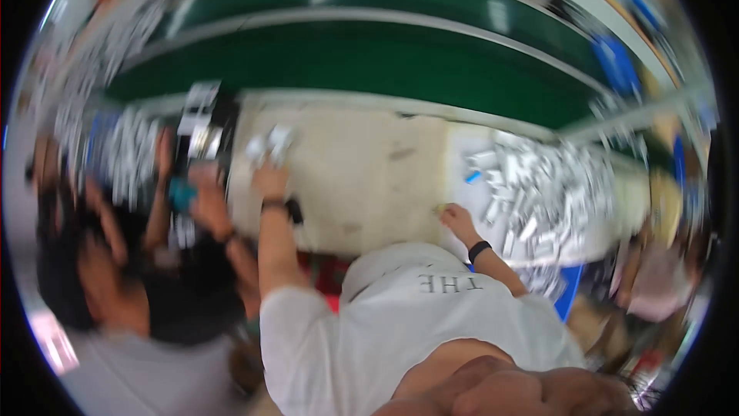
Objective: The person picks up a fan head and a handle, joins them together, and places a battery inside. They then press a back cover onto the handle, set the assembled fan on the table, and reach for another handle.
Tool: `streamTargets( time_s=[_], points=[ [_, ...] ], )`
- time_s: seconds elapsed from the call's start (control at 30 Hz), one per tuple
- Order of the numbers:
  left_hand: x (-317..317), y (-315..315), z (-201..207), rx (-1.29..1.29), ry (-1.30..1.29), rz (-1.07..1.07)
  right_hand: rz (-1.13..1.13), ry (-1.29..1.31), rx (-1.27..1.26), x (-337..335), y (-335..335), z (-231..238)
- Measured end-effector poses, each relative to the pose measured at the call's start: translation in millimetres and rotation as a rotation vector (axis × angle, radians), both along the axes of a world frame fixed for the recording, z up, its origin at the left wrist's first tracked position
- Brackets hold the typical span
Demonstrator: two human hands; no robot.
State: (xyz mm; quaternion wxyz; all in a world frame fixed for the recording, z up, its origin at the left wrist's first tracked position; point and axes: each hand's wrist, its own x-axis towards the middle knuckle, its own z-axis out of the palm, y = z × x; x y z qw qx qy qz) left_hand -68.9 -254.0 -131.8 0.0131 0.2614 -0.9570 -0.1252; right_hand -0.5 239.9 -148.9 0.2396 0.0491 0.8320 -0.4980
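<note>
Small white parts (269, 143), blurred, sit bunched at far-left edge of table (362, 177). My left hand (269, 179) closed on them, arm stretched straight forward, dark wristband. Right hand (459, 220) rests on table beside big pile of white pieces (539, 193), fingers curled; can't tell if it's holding anything.

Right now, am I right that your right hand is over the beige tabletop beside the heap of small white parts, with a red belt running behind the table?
Not quite: the belt is green, not red, as the head view shows. The rest stands: the right hand is over the beige tabletop beside the heap of small white parts.
</note>
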Motion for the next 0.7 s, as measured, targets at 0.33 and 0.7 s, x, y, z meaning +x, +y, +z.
streamTargets(
  time_s=[0.33, 0.7],
  points=[
    [86, 197, 47, 0.49, -0.315, -0.768, 0.283, 1.055, -0.924, 38, -13, 313],
    [67, 215, 179, 0.317, -0.227, -1.244, 0.782, 1.151, -1.12, 102, -20, 408]
  ],
)
